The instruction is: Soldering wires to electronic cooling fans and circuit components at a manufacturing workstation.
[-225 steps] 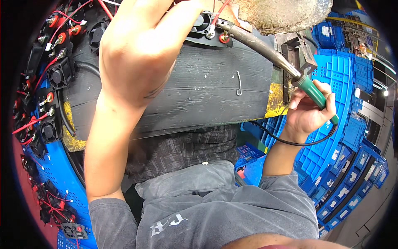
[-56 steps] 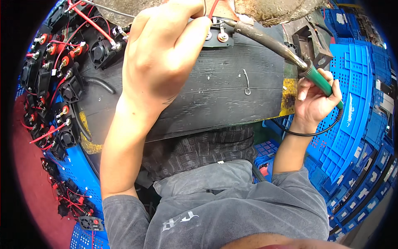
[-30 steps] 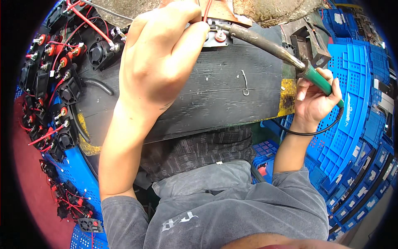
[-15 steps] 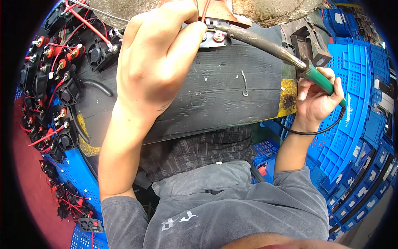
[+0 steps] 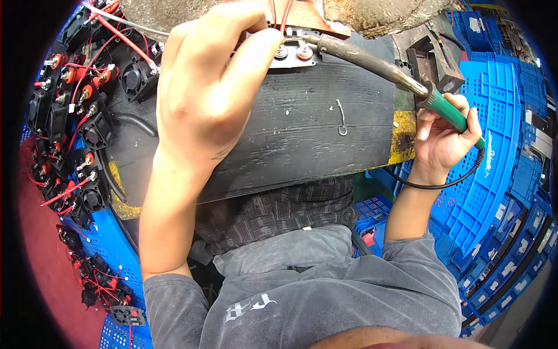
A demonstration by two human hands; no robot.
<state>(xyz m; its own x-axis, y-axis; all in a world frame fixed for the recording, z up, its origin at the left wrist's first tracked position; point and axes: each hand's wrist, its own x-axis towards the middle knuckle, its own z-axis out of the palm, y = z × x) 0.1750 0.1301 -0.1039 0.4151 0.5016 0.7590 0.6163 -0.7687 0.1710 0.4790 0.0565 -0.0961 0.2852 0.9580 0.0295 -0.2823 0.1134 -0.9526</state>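
Observation:
My left hand is closed in a pinch at the top of the bench. A thin grey solder wire runs into it from the upper left; the fingers hide its end. Beside the fingertips are a red wire and a dark wire. Just right of them lies a small panel with two round metal terminals, one ringed in red. My right hand grips the green handle of a soldering iron. The iron's tip reaches the panel's upper edge, near the left fingertips.
Fans and switch panels with red wires crowd the left side. A bent piece of wire lies on the black bench top. A metal block stands at the back right, by blue crates. The iron's black cord loops below my right hand.
My left hand has shifted slightly left, uncovering the panel's left terminal. The solder wire has moved with it. My right hand and the soldering iron stay nearly still.

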